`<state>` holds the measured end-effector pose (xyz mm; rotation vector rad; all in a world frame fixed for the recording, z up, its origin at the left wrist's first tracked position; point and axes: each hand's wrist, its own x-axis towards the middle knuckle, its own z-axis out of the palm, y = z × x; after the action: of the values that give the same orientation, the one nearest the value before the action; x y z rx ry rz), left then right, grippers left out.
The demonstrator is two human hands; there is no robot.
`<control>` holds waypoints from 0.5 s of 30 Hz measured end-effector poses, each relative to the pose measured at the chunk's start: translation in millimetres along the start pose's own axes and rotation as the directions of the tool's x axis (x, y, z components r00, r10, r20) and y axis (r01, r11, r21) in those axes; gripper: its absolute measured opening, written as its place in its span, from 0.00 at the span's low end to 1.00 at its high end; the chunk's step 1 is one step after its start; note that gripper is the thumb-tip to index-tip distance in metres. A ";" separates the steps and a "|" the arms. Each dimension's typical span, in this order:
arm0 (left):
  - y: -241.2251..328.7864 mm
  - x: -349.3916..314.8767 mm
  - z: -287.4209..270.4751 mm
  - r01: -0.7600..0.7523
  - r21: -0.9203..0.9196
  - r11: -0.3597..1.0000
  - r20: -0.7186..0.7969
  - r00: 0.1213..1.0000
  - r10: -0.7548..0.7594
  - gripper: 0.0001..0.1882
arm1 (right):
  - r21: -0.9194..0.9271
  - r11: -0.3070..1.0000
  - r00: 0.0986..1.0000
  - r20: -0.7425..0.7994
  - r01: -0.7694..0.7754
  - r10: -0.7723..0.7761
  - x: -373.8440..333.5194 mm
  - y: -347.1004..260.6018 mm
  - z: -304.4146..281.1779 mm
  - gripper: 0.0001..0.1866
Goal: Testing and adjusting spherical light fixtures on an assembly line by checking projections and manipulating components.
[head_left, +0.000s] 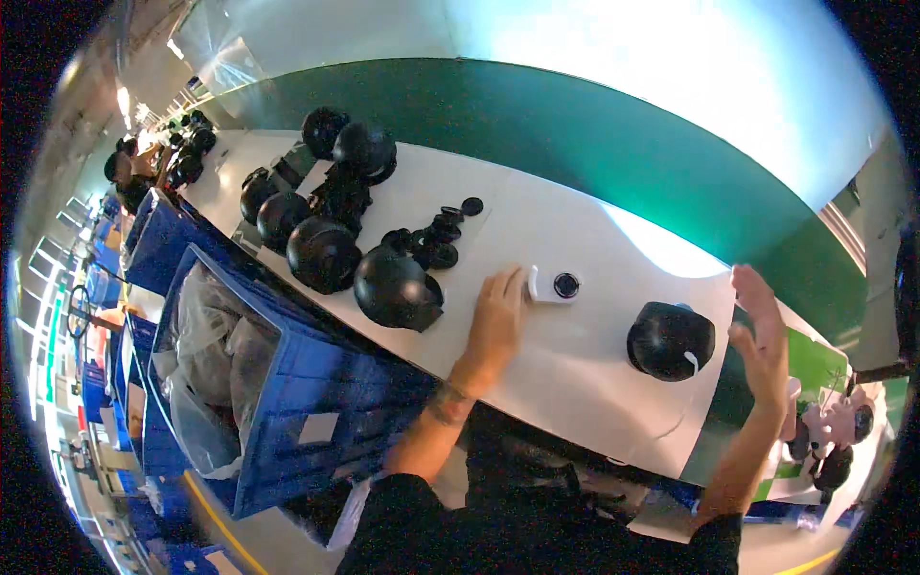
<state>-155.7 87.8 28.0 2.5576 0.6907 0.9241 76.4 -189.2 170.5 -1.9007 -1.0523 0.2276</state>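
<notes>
My left hand (496, 321) lies palm down over the white table, its fingers reaching forward. Its fingertips are right beside a small white fixture (548, 297) that bears a round black ring-shaped part (566, 285); whether they touch it I cannot tell. My right hand (762, 335) is raised at the table's right end, with thumb and fingers apart and nothing in it. Just left of it sits a black rounded shell (670, 341), helmet-like, with a small white piece on its front. Several small black discs (443, 230) lie in a loose group beyond my left hand.
Several black domed shells (324, 254) crowd the left part of the white table (565, 393). A blue crate (326, 422) with plastic-bagged things stands below at left. A green panel (575, 134) runs along the back. White and black items (834, 431) lie on a green surface at right.
</notes>
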 end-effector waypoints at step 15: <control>-163.1 147.6 -210.6 0.212 0.378 0.901 0.017 0.972 -0.236 0.23 | -0.169 0.719 0.623 0.653 0.674 -0.430 223.4 -45.8 302.4 0.26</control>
<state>-250.0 333.1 181.9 2.7313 1.2171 0.6854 25.6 178.3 93.8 -1.7524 -2.2279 0.2309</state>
